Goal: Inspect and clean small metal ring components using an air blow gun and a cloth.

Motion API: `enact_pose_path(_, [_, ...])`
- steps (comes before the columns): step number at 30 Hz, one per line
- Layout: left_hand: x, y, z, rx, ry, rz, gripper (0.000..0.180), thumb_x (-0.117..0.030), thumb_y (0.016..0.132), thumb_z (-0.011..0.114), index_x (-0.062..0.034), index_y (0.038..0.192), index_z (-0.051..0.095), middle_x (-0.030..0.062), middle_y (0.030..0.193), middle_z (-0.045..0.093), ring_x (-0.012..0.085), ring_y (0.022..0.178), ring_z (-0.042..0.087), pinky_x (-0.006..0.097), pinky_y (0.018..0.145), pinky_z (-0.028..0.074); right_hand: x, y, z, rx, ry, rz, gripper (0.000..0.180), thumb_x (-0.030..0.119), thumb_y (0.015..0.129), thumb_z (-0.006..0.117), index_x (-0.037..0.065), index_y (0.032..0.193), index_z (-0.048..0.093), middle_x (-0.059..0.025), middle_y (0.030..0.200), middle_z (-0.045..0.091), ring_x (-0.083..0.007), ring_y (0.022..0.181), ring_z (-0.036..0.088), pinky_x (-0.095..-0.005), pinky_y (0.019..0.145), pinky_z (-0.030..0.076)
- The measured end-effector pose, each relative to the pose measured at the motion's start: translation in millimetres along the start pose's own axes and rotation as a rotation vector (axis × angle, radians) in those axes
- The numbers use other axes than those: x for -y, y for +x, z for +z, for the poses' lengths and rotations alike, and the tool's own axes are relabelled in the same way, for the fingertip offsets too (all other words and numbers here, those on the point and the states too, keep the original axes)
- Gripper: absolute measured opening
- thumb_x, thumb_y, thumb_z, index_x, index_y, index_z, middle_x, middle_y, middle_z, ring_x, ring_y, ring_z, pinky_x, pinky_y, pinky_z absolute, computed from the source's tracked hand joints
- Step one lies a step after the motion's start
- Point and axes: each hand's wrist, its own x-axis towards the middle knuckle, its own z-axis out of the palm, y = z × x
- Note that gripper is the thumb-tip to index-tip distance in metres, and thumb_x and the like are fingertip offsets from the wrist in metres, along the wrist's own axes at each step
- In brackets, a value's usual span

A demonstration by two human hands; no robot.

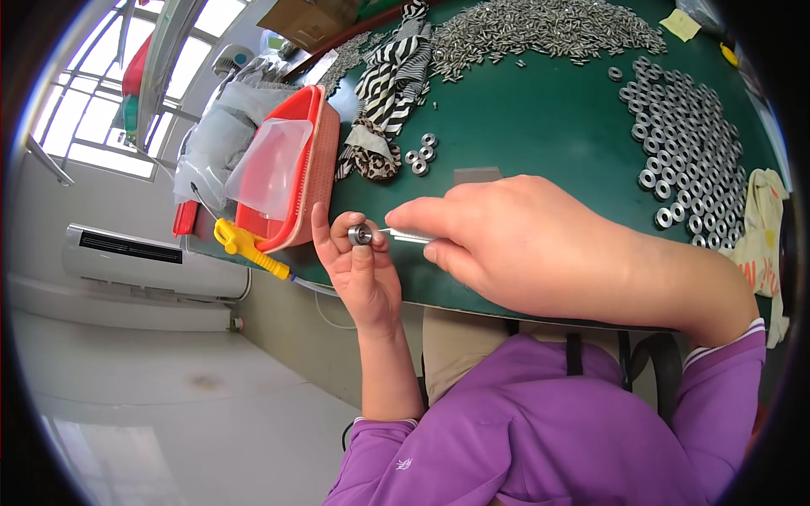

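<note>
My left hand pinches a small shiny metal ring between thumb and fingers, its bore showing. The other fingers are raised and partly curled. From the right, my right hand closes around a slim silver tool; its thin tip points at the ring. Whether the tip touches the ring cannot be made out. Both hands are over the near edge of the green tabletop. A flat grey block lies just beyond my right hand, and a few similar rings sit farther back.
Many metal rings spread across the right side; a heap of small metal pins lies at the back. To the left stand a red basket and a yellow air gun. Striped cloth lies behind.
</note>
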Motion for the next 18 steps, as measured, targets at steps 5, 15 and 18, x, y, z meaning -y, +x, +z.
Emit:
enact_pose_path(5, [-0.4, 0.4, 1.3, -0.003, 0.019, -0.005, 0.065, -0.002, 0.085, 0.057, -0.0071, 0.139, 0.021, 0.0079, 0.108, 0.052, 0.0111, 0.081, 0.05, 0.021, 0.07, 0.043, -2.8, -3.1, 6.9, -0.061, -0.164, -0.11, 0.026, 0.014, 0.083, 0.055, 0.013, 0.109, 0.058, -0.0087, 0.075, 0.056, -0.027, 0.073, 0.059, -0.0378, 0.063, 0.048])
enact_pose_path(15, [-1.5, 0.0, 3.5, 0.065, 0.138, 0.022, 0.071, -0.001, 0.083, 0.059, -0.0082, 0.14, 0.018, 0.0077, 0.104, 0.054, 0.0093, 0.08, 0.051, 0.02, 0.065, 0.045, -5.4, -3.3, 9.9, -0.1, -0.145, -0.198, 0.015, 0.006, 0.072, 0.056, 0.004, 0.086, 0.058, -0.0132, 0.078, 0.057, -0.0286, 0.071, 0.06, -0.0383, 0.064, 0.048])
enact_pose_path(18, [-2.2, -0.9, 6.2, 0.054, 0.146, 0.003, 0.072, -0.001, 0.082, 0.059, -0.008, 0.141, 0.017, 0.0083, 0.104, 0.054, 0.0092, 0.08, 0.052, 0.02, 0.066, 0.045, -4.0, -4.1, 9.3, -0.073, -0.119, -0.178, 0.015, 0.005, 0.072, 0.055, 0.003, 0.086, 0.058, -0.0137, 0.079, 0.057, -0.0292, 0.072, 0.06, -0.0387, 0.064, 0.048])
